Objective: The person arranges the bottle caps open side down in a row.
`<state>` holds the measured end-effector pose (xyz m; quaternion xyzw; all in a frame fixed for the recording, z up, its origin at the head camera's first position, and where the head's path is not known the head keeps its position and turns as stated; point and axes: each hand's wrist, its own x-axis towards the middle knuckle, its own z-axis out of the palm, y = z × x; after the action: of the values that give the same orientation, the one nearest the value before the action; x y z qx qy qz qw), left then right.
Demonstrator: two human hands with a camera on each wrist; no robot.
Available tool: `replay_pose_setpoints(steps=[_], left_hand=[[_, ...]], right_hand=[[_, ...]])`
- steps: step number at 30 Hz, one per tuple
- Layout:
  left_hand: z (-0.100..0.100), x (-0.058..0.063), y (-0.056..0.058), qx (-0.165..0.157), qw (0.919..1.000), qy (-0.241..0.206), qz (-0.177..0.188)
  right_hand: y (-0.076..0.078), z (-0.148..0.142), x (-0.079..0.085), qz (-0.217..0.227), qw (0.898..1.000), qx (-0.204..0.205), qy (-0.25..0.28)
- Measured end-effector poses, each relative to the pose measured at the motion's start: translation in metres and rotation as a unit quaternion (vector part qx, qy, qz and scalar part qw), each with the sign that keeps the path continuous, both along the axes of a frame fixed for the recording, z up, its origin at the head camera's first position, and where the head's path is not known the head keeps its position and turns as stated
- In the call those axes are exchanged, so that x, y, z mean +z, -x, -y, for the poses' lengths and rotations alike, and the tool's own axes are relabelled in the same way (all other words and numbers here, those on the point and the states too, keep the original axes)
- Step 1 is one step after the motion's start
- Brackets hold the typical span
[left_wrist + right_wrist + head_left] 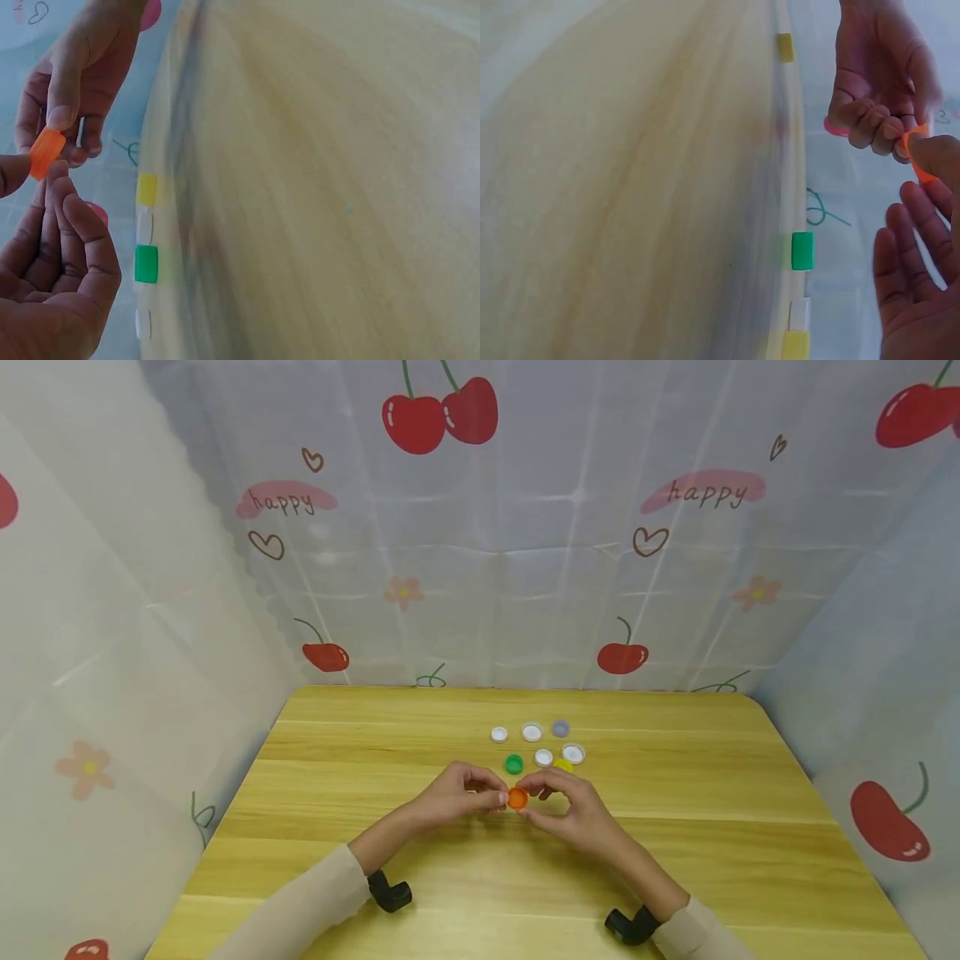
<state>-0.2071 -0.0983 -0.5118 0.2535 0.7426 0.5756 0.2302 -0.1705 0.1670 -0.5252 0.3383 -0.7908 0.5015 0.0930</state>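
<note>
An orange bottle cap (517, 798), its hollow side facing the head camera, is held between both hands above the wooden table. My left hand (457, 793) pinches its left edge between thumb and fingertips. From the other side, my right hand (573, 810) grips its right edge with thumb and finger. The left wrist view shows the orange cap (46, 153) side-on, its ribbed wall visible. Just beyond the hands lie a green cap (513, 764) and a yellow cap (563, 766), the yellow one partly covered by the right hand.
Behind the hands are several white caps (532, 732) and a pale purple cap (561, 728) on the table (337, 735). Another small yellow piece (785, 47) shows near the table's edge in the right wrist view. Cherry-printed curtains (495, 610) enclose the back and sides.
</note>
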Motion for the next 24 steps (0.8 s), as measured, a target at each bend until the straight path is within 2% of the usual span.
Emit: replay_pose_setpoints(steps=[3,7,9,13,14,16,19,21,23,24], left_hand=[[0.003,0.003,-0.001,0.001,0.9963,0.028,-0.081],[0.003,0.007,-0.005,0.007,0.9817,0.040,-0.186],[0.002,0.008,-0.007,0.006,0.9729,0.035,-0.228],[-0.001,0.010,-0.010,0.009,0.9519,0.023,-0.305],[-0.001,0.011,-0.011,0.010,0.9432,0.023,-0.331],[-0.002,0.013,-0.012,0.012,0.9205,0.029,-0.390],[-0.002,0.014,-0.012,0.007,0.8692,0.050,-0.492],[-0.003,0.015,-0.013,0.000,0.8383,0.058,-0.542],[-0.003,0.014,-0.014,-0.006,0.8176,0.060,-0.573],[-0.004,0.014,-0.014,-0.008,0.8131,0.059,-0.579]], right_hand=[[-0.001,-0.001,0.002,0.094,0.996,0.002,-0.001],[-0.001,-0.002,0.004,0.214,0.976,0.025,0.018],[0.000,-0.002,0.004,0.241,0.969,0.039,0.027],[0.001,-0.001,0.003,0.261,0.963,0.050,0.046],[0.001,-0.001,0.003,0.266,0.961,0.050,0.053],[0.000,0.001,0.003,0.283,0.955,0.053,0.070],[-0.001,0.002,0.002,0.304,0.945,0.066,0.096],[-0.001,0.003,0.001,0.314,0.940,0.074,0.108],[-0.002,0.003,-0.001,0.316,0.938,0.082,0.117],[-0.002,0.003,-0.001,0.314,0.938,0.085,0.119]])
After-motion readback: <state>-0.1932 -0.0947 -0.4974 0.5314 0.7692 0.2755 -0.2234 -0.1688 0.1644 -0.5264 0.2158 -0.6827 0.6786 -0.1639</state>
